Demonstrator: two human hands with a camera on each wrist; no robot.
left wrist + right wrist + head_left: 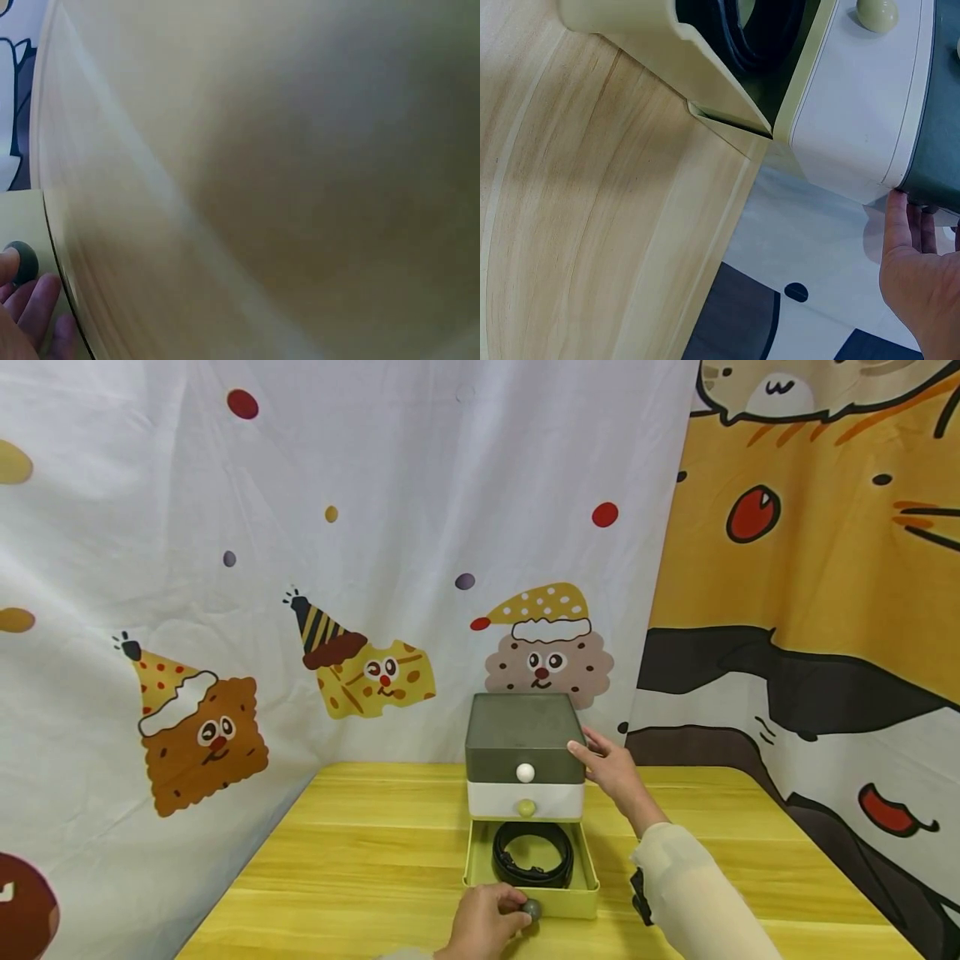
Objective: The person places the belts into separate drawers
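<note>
A small three-tier drawer box [521, 722] stands on the table, dark green on top, white in the middle and yellow-green below. Its bottom drawer [573, 904] is pulled out, and a coiled black belt [534, 879] lies inside. Thumb and fingers of my left hand [483, 920] pinch that drawer's grey-green round knob [532, 909]; the left wrist view catches the knob [27, 262] at its left edge. With fingers extended, my right hand [613, 774] rests against the right side of the green top tier. In the right wrist view its fingertips [897, 201] touch the box's side.
The middle drawer has a yellow-green knob [527, 808] and the top one a white knob [525, 772]; both drawers are closed. The yellow wooden table [360, 843] extends on both sides. Behind it hangs a printed cartoon curtain [420, 527].
</note>
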